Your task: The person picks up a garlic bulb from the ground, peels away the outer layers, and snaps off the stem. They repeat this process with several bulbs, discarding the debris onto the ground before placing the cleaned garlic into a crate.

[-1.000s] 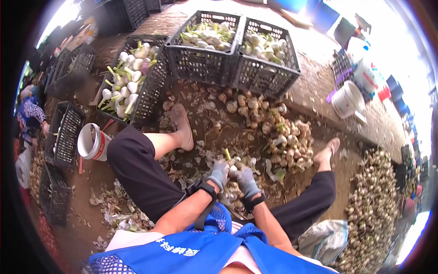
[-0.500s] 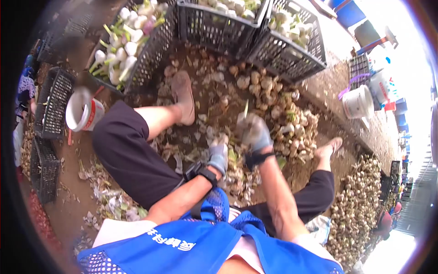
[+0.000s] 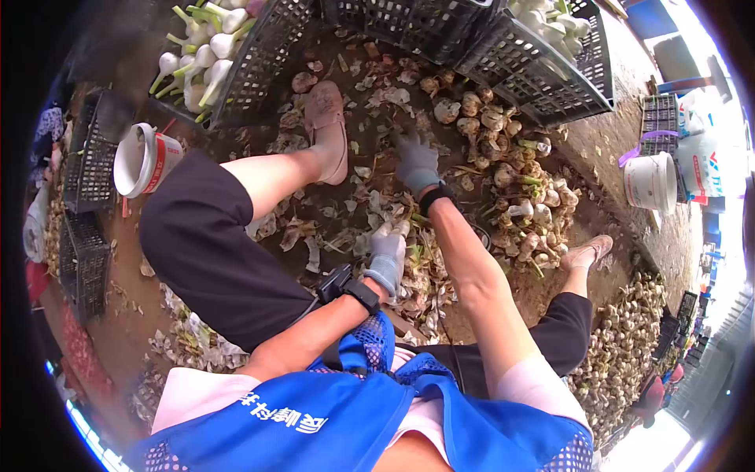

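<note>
My right hand [image 3: 417, 163], in a grey glove, reaches forward over the littered ground with its fingers apart and nothing visible in them. Nearer my body, my left hand [image 3: 388, 250] is closed in a whitish-grey glove, low over dry garlic skins [image 3: 421, 295]. Whatever its curled fingers hold is hidden. To the right of both hands lies a heap of untrimmed garlic bulbs [image 3: 535, 208], some with stalks and roots. Cleaned white garlic [image 3: 206, 57] with green stems fills a black crate [image 3: 263, 63] at the upper left.
Two more black crates, one in the middle [image 3: 409, 31] and one at right [image 3: 535, 75], stand ahead. A white bucket [image 3: 135, 169] is beside my left knee; another bucket [image 3: 651, 182] stands on the right ledge. A larger garlic pile [image 3: 617, 346] spreads at lower right.
My right hand has moved forward and opened; the stemmed garlic bulb it seemed to hold is no longer in it. My left hand stays closed near the same place. The view has shifted slightly.
</note>
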`<state>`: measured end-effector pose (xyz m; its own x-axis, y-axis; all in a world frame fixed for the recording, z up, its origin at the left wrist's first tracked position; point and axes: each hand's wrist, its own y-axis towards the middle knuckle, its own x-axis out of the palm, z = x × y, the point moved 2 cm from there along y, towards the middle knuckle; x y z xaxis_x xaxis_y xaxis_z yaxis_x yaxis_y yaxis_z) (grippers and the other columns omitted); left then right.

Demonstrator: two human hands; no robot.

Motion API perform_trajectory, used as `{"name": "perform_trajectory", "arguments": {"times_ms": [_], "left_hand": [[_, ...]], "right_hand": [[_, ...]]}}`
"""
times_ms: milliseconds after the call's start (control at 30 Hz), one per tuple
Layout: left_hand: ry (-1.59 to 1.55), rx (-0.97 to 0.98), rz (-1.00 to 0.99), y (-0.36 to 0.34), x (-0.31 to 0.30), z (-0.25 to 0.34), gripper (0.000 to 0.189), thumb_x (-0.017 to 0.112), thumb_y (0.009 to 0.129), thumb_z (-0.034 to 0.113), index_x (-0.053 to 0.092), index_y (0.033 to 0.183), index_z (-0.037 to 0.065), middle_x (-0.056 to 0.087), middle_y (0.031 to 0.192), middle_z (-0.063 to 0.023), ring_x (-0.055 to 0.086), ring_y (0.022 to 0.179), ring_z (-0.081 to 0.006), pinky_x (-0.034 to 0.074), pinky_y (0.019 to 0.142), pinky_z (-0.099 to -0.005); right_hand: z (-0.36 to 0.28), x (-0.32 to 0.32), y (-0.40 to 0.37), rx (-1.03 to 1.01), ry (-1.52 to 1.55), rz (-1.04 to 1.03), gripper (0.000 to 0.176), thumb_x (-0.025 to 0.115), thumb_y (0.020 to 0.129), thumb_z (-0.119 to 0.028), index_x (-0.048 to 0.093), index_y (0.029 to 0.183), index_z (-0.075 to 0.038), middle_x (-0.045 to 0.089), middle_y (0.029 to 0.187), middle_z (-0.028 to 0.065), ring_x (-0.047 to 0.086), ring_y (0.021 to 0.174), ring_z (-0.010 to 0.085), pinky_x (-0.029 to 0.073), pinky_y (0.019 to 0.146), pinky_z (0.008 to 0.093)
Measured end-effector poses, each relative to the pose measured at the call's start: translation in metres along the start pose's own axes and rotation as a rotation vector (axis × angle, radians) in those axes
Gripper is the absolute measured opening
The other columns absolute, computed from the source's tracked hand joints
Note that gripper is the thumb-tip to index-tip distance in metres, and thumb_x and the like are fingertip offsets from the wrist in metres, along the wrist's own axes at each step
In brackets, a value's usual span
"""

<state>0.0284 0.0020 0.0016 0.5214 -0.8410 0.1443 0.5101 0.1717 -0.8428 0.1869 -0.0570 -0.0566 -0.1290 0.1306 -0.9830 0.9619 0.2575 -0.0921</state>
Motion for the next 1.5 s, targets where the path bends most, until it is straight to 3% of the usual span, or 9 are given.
{"name": "perform_trajectory", "arguments": {"times_ms": [200, 267, 433, 567, 733, 1133, 1333, 1400, 1500], "left_hand": [[-0.113, 0.109, -0.027, 0.041, -0.011, -0.020, 0.027, 0.055, 0.086, 0.021, 0.055, 0.106, 0.005, 0.060, 0.097, -0.0057, 0.055, 0.085, -0.0174, 0.045, 0.074, -0.0333], [-0.358, 0.013, -0.156, 0.042, -0.006, -0.017, 0.023, 0.051, 0.088, 0.030, 0.057, 0.101, 0.012, 0.061, 0.090, -0.0045, 0.059, 0.079, -0.0210, 0.048, 0.067, -0.0392], [-0.563, -0.224, -0.729, 0.015, 0.002, -0.007, 0.024, 0.047, 0.090, 0.024, 0.055, 0.101, 0.004, 0.062, 0.084, -0.0066, 0.059, 0.075, -0.0200, 0.050, 0.070, -0.0391], [-0.241, 0.007, -0.923, -0.021, 0.013, 0.008, 0.032, 0.050, 0.089, 0.030, 0.053, 0.112, 0.008, 0.062, 0.089, -0.0045, 0.060, 0.075, -0.0168, 0.047, 0.055, -0.0269], [0.043, 0.403, -0.864, -0.055, 0.029, 0.003, 0.029, 0.059, 0.086, 0.019, 0.054, 0.109, 0.002, 0.061, 0.083, -0.0018, 0.056, 0.070, -0.0083, 0.045, 0.061, -0.0199], [0.058, 0.239, -0.892, -0.070, 0.024, -0.009, 0.036, 0.052, 0.088, 0.034, 0.055, 0.111, 0.006, 0.061, 0.090, -0.0022, 0.055, 0.072, -0.0082, 0.046, 0.062, -0.0213], [0.194, 0.475, -0.838, -0.074, 0.030, -0.010, 0.038, 0.053, 0.087, 0.036, 0.058, 0.107, 0.004, 0.062, 0.087, -0.0027, 0.056, 0.069, -0.0093, 0.046, 0.058, -0.0198], [0.090, 0.106, -0.849, -0.069, 0.025, -0.008, 0.038, 0.054, 0.086, 0.039, 0.058, 0.105, 0.006, 0.062, 0.082, -0.0039, 0.056, 0.063, -0.0108, 0.045, 0.049, -0.0222], [0.152, -0.067, -0.709, -0.059, 0.014, -0.006, 0.038, 0.055, 0.085, 0.041, 0.058, 0.102, 0.008, 0.062, 0.078, -0.0043, 0.056, 0.058, -0.0112, 0.043, 0.042, -0.0242]], "right_hand": [[0.011, -0.018, -0.016, 0.401, 0.205, -0.188, 0.039, 0.060, 0.075, -0.023, 0.055, 0.112, -0.013, 0.061, 0.100, 0.0107, 0.057, 0.094, 0.0287, 0.044, 0.079, 0.0412], [0.015, -0.026, -0.070, 0.554, 1.630, -0.097, 0.039, 0.060, 0.076, -0.019, 0.055, 0.111, -0.001, 0.063, 0.095, 0.0103, 0.060, 0.084, 0.0207, 0.047, 0.073, 0.0329], [0.005, -0.048, -0.167, 0.465, 1.578, 0.033, 0.035, 0.058, 0.080, -0.013, 0.055, 0.109, 0.007, 0.062, 0.099, 0.0110, 0.060, 0.081, 0.0148, 0.048, 0.071, 0.0254], [0.020, -0.102, -0.213, 0.518, 1.915, 0.204, 0.026, 0.054, 0.085, -0.010, 0.058, 0.107, 0.002, 0.062, 0.095, 0.0084, 0.061, 0.079, 0.0115, 0.048, 0.069, 0.0216], [0.016, -0.125, -0.234, 0.598, 1.865, 0.352, 0.018, 0.059, 0.084, -0.015, 0.061, 0.094, -0.001, 0.062, 0.080, 0.0021, 0.059, 0.065, 0.0095, 0.048, 0.056, 0.0212], [0.024, -0.122, -0.258, 0.425, 1.973, 0.307, 0.018, 0.055, 0.085, -0.011, 0.059, 0.095, 0.003, 0.063, 0.084, 0.0073, 0.061, 0.070, 0.0132, 0.050, 0.063, 0.0252], [0.026, -0.118, -0.259, 0.425, 1.961, 0.321, 0.021, 0.056, 0.086, -0.014, 0.058, 0.098, 0.003, 0.063, 0.085, 0.0075, 0.061, 0.071, 0.0142, 0.051, 0.064, 0.0259], [0.025, -0.118, -0.257, 0.363, 1.881, 0.324, 0.019, 0.055, 0.086, -0.012, 0.058, 0.097, 0.003, 0.063, 0.085, 0.0078, 0.062, 0.073, 0.0147, 0.052, 0.064, 0.0257], [0.027, -0.111, -0.257, 0.366, 1.961, 0.231, 0.019, 0.051, 0.088, -0.010, 0.055, 0.098, 0.005, 0.062, 0.090, 0.0099, 0.062, 0.079, 0.0179, 0.052, 0.067, 0.0284]]}}
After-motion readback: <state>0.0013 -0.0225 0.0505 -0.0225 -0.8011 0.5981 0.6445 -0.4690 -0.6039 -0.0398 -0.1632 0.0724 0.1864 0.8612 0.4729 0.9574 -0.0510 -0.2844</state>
